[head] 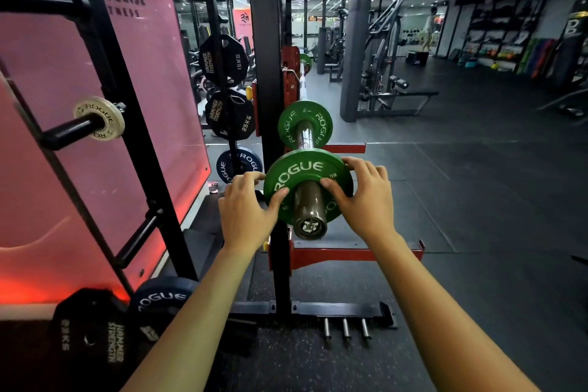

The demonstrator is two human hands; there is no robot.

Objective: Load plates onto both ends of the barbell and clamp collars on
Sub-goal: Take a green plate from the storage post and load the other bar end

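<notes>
Both hands (246,200) (366,194) grip green plate (299,172) on barbell sleeve (310,210).

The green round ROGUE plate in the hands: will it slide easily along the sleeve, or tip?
The green round ROGUE plate looks stiff and fairly light for its small size. It probably slides easily on the smooth metal barbell sleeve. Both hands, left and right, grip its rim, so tipping seems unlikely.

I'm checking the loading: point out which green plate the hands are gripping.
The nearer green plate by the sleeve's open end, gripped by the left hand and right hand. The farther green plate is untouched.
</notes>
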